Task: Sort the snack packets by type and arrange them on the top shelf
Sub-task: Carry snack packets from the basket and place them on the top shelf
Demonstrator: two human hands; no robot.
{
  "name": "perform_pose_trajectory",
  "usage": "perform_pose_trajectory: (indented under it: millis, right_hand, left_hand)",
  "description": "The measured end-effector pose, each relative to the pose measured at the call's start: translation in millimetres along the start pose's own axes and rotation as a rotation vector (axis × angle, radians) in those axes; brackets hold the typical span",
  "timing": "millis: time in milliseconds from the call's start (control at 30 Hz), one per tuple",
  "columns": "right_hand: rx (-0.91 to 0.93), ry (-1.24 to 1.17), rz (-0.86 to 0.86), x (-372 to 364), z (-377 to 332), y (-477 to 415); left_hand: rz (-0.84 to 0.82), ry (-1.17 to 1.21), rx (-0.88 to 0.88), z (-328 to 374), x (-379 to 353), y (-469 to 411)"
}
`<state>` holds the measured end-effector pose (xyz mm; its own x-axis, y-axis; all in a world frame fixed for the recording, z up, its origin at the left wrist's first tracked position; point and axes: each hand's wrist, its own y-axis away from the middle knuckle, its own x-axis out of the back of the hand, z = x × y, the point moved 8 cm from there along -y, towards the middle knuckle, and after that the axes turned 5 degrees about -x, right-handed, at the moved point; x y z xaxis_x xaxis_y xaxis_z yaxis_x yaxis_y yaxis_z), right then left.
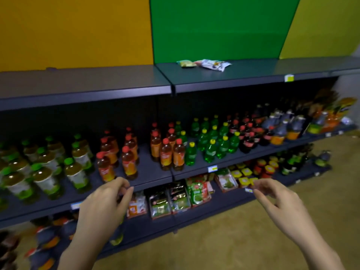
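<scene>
Left hand [105, 205]: fingers loosely bent, holds nothing, well below the top shelf [243, 75].
Right hand [272, 199]: fingers loosely bent, holds nothing, also well below it.
Snacks: yellow packet [186, 63] and white packet [214, 64] lie side by side on that shelf.
Writing: too blurry to read.

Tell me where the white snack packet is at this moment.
In the head view, the white snack packet lies on the top shelf, right of centre, below the green wall panel, with a smaller yellow-green packet just left of it.
</scene>
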<state>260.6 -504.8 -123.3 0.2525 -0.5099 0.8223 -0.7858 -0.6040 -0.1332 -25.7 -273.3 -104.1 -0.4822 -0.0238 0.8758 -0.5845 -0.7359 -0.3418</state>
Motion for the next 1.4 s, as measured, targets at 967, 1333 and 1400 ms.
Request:
perform_pose_trajectory:
  millis: [967, 1333, 1400]
  right_hand:
    - [0.494, -0.226, 0.029, 66.8, -101.5, -484.6]
    - [0.396, 0.192, -0.184, -12.6, -141.1, -627.5]
    - [0.376, 0.248, -0.170, -22.1, -140.6, -637.6]
  left_hand:
    - [0.257, -0.004, -0.006, 171.5, -70.1, -439.8]
    - [0.006, -0.001, 0.364, 144.0, -144.4, -610.4]
    - [-0.005, 0.012, 0.451, 137.0, -152.7, -621.0]
